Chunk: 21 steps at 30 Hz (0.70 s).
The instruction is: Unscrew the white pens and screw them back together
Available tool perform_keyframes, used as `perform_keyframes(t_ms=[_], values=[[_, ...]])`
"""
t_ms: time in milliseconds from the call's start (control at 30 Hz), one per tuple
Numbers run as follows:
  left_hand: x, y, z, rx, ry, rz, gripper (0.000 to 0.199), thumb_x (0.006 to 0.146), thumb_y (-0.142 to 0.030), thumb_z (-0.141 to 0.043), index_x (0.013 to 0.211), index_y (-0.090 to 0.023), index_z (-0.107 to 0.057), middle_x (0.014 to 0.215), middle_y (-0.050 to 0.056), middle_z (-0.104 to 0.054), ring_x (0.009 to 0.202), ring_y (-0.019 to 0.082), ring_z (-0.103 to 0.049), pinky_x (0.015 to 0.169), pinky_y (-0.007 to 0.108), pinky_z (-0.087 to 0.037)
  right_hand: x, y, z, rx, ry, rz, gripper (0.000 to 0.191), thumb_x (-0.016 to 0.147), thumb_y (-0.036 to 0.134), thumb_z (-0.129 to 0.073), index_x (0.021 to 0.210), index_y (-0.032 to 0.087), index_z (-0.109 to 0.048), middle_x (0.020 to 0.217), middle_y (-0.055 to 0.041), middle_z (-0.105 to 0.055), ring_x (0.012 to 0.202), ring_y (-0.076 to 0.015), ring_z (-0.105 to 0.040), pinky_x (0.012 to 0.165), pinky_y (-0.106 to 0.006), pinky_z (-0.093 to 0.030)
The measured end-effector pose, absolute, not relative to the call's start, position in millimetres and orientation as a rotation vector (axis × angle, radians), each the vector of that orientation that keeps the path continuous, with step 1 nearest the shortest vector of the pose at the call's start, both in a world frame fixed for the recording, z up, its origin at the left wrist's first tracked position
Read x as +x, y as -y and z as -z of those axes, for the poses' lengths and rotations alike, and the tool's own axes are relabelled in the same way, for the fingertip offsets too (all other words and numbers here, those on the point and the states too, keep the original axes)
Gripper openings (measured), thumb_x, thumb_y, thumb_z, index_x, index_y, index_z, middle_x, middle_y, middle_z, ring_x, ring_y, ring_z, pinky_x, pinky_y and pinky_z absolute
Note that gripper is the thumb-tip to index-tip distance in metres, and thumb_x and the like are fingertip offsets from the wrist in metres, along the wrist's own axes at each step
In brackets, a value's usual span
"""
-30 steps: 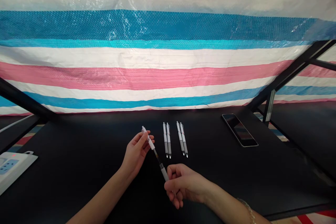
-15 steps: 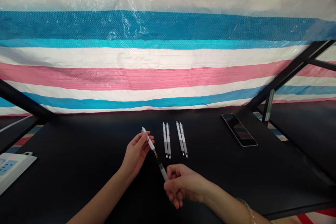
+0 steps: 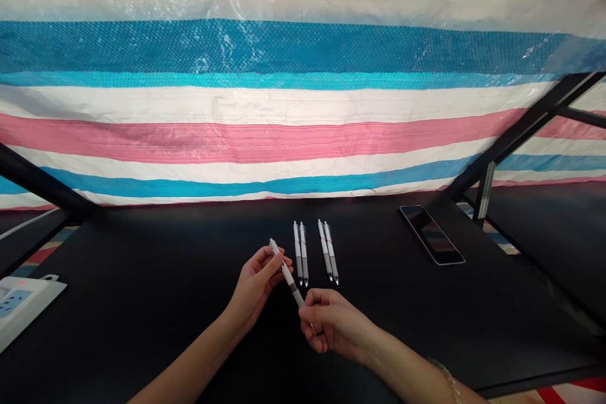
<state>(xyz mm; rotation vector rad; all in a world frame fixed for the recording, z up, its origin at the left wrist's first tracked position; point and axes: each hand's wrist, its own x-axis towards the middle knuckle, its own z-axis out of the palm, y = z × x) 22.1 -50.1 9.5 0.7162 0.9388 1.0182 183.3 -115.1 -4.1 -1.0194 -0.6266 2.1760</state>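
Note:
My left hand [image 3: 259, 281] pinches the white upper barrel [image 3: 286, 273] of a pen, its clicker end pointing up and left. My right hand [image 3: 329, 319] is closed on the grey grip section [image 3: 298, 297] at the pen's lower end. The two parts meet or nearly meet at a dark band; whether they are fully joined I cannot tell. My right fingers hide part of the grip and tip. Just beyond my hands lie two pairs of similar white and grey pens, a left pair [image 3: 297, 243] and a right pair [image 3: 324, 243], tips toward me.
A smartphone [image 3: 432, 233] lies on the black table [image 3: 156, 265] at the right. At the left edge is a white power strip [image 3: 35, 303]. Black metal bars [image 3: 511, 136] slant up at both sides, and a striped plastic sheet [image 3: 284, 139] hangs behind.
The refill that showed between barrel and grip is now covered, as the two parts have come together. My left hand moved right and down; my right hand rose slightly.

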Motion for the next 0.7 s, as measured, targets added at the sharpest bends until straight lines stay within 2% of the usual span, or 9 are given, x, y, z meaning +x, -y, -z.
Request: perform_keyframes(t_ms=[200, 333, 433, 533, 633, 700], values=[[22.8, 50.3, -10.9, 0.723, -0.928, -0.997, 0.020, 0.071, -0.028, -0.073, 0.084, -0.015, -0.064, 0.074, 0.004, -0.067, 0.071, 0.014, -0.062, 0.068, 0.023, -0.050, 182.5, 113.9, 4.6, -1.014, 0.608, -2.183, 0.035, 0.068, 0.039, -0.071, 0.071, 0.016, -0.044, 0.055, 0.0015, -0.058, 0.038, -0.0070, -0.050, 0.038, -0.017, -0.028], [22.7, 50.7, -13.4, 0.725, -0.919, -0.983, 0.021, 0.071, -0.029, -0.074, 0.084, -0.015, -0.065, 0.074, 0.005, -0.068, 0.071, 0.015, -0.063, 0.069, 0.023, -0.050, 182.8, 113.5, 8.3, -0.989, 0.612, -2.208, 0.035, 0.070, 0.043, -0.069, 0.076, 0.013, -0.052, 0.054, 0.0011, -0.056, 0.037, -0.0068, -0.049, 0.036, -0.017, -0.027], [22.3, 50.4, -13.0, 0.723, -0.911, -0.999, 0.021, 0.071, -0.029, -0.074, 0.084, -0.014, -0.065, 0.075, 0.005, -0.068, 0.072, 0.015, -0.063, 0.069, 0.024, -0.050, 183.2, 113.6, 9.8, -0.944, 0.635, -2.204, 0.040, 0.076, 0.048, -0.061, 0.085, 0.010, -0.056, 0.057, -0.0012, -0.058, 0.039, -0.0076, -0.050, 0.036, -0.017, -0.030], [22.0, 49.9, -11.3, 0.715, -0.917, -1.033, 0.021, 0.071, -0.028, -0.074, 0.085, -0.015, -0.065, 0.075, 0.005, -0.068, 0.072, 0.015, -0.063, 0.070, 0.024, -0.050, 183.1, 114.0, 8.2, -0.951, 0.655, -2.200, 0.041, 0.078, 0.050, -0.058, 0.095, 0.013, -0.052, 0.064, -0.0031, -0.063, 0.044, -0.0100, -0.055, 0.038, -0.018, -0.036], [22.0, 49.8, -10.1, 0.720, -0.916, -1.042, 0.021, 0.071, -0.029, -0.073, 0.086, -0.015, -0.065, 0.077, 0.005, -0.069, 0.072, 0.015, -0.063, 0.071, 0.025, -0.051, 182.8, 114.1, 6.4, -0.990, 0.667, -2.167, 0.037, 0.070, 0.042, -0.070, 0.083, 0.017, -0.046, 0.061, 0.0012, -0.060, 0.043, -0.0093, -0.054, 0.036, -0.015, -0.034], [22.1, 49.8, -9.8, 0.724, -0.907, -1.039, 0.022, 0.071, -0.029, -0.073, 0.086, -0.015, -0.065, 0.078, 0.006, -0.069, 0.073, 0.016, -0.063, 0.072, 0.026, -0.051, 182.6, 113.6, 6.2, -0.990, 0.666, -2.166, 0.037, 0.070, 0.044, -0.070, 0.077, 0.016, -0.046, 0.057, 0.0020, -0.057, 0.041, -0.0082, -0.052, 0.034, -0.015, -0.031]])
